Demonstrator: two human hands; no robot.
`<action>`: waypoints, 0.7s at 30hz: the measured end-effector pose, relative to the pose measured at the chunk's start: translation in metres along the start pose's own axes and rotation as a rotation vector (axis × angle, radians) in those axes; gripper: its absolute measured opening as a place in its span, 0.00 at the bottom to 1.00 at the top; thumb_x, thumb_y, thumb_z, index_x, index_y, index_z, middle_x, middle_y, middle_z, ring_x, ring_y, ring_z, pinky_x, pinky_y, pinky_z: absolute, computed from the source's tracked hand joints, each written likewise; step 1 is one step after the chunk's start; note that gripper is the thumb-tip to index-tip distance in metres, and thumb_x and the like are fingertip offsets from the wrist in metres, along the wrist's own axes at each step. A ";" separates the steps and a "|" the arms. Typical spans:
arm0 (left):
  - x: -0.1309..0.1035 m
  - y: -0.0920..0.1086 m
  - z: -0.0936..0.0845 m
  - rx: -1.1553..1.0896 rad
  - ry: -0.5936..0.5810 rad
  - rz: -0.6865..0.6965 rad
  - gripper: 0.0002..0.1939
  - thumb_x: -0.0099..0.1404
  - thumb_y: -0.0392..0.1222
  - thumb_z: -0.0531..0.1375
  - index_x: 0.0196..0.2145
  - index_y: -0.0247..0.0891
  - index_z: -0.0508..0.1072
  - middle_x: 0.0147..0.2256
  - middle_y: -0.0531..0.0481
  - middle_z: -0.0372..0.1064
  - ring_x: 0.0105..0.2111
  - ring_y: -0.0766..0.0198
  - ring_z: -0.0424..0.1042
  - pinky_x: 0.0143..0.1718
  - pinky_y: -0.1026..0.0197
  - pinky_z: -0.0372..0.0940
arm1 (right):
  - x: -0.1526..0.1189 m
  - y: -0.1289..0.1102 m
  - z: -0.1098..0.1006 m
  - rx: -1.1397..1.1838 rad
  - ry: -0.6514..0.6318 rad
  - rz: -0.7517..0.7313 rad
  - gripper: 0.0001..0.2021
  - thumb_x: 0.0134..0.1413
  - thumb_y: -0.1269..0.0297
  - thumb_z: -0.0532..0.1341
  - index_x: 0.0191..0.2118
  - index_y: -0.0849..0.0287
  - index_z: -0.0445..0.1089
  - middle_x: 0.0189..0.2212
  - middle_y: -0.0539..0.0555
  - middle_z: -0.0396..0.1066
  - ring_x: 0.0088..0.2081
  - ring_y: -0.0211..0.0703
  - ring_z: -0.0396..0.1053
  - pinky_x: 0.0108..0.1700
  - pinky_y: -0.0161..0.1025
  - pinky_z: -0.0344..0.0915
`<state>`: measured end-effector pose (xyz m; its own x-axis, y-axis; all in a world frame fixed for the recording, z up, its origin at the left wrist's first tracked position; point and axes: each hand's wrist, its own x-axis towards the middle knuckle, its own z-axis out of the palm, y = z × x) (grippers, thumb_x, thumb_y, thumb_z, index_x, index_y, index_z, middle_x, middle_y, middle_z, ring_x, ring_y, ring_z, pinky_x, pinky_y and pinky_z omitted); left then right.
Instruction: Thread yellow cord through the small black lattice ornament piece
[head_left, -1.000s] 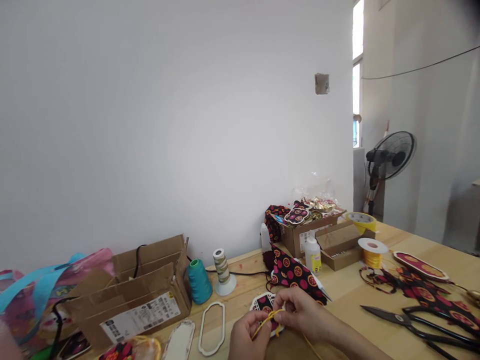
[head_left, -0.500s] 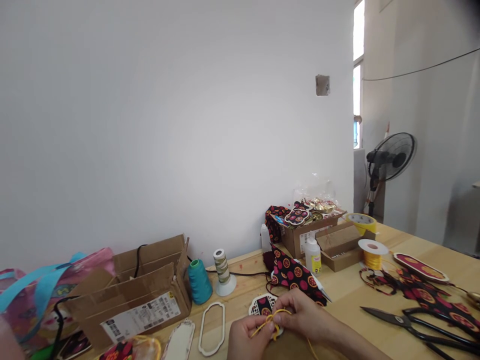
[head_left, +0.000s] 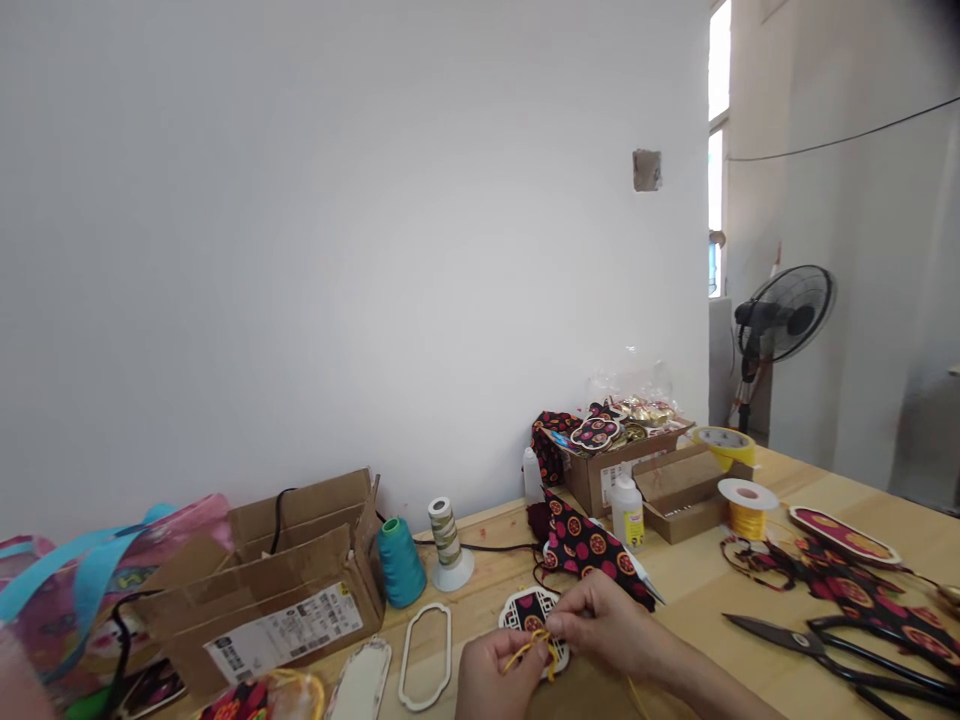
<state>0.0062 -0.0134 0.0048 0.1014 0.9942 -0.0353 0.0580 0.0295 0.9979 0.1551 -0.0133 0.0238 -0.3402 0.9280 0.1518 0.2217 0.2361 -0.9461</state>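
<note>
Near the 6 o'clock edge of the view, the left hand and the right hand met over a small white-framed ornament with dark patterned fabric, which lay on the wooden surface. Both hands had their fingertips pinched together on a yellow cord, the left hand from the 7 o'clock side and the right from the 3 o'clock side; the cord looped across the near edge of the ornament and a strand trailed toward 5 o'clock below the right wrist.

At 9 o'clock from the hands lay an empty white oval frame, and beyond it a second white frame piece. At 11 o'clock stood a teal thread cone just beside a striped thread spool on a white base. Farther toward 9 o'clock sat an open cardboard box with a printed label, and a pink and blue bag at the frame edge.

At 12 o'clock from the hands lay a folded piece of dark fabric with red circles. Behind it stood a white glue bottle, a carton of finished ornaments, a roll of yellow tape and a spool of yellow cord. At 3 o'clock lay black scissors near more patterned pieces. A standing fan stood at 1 o'clock, off the surface.
</note>
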 end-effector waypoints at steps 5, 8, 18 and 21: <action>-0.002 0.003 0.001 0.046 0.014 0.020 0.11 0.38 0.44 0.63 0.17 0.31 0.76 0.17 0.45 0.74 0.19 0.60 0.69 0.22 0.64 0.60 | 0.003 0.007 -0.001 -0.103 0.147 -0.021 0.16 0.45 0.57 0.56 0.20 0.66 0.68 0.14 0.45 0.53 0.19 0.31 0.48 0.19 0.29 0.44; -0.004 0.006 0.002 0.051 0.014 0.020 0.10 0.39 0.43 0.63 0.16 0.31 0.75 0.16 0.46 0.73 0.19 0.61 0.68 0.22 0.64 0.60 | 0.005 0.007 -0.003 -0.121 0.188 -0.077 0.17 0.47 0.58 0.53 0.17 0.64 0.64 0.14 0.45 0.54 0.20 0.31 0.50 0.21 0.30 0.47; -0.005 0.013 -0.001 -0.123 -0.033 -0.005 0.14 0.36 0.48 0.65 0.18 0.32 0.76 0.16 0.46 0.73 0.21 0.59 0.69 0.25 0.63 0.61 | 0.008 0.008 0.002 0.220 0.165 0.023 0.21 0.43 0.44 0.51 0.19 0.59 0.54 0.11 0.41 0.48 0.13 0.27 0.41 0.14 0.28 0.40; -0.004 0.012 -0.002 -0.141 -0.021 -0.010 0.15 0.35 0.48 0.65 0.18 0.32 0.76 0.18 0.46 0.74 0.21 0.60 0.69 0.25 0.63 0.61 | 0.007 0.008 0.005 0.244 0.111 0.060 0.20 0.44 0.45 0.52 0.22 0.60 0.58 0.11 0.41 0.52 0.10 0.27 0.43 0.12 0.28 0.40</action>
<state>0.0044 -0.0169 0.0167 0.1227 0.9914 -0.0448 -0.0808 0.0550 0.9952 0.1499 -0.0067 0.0158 -0.2278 0.9674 0.1110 0.0071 0.1156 -0.9933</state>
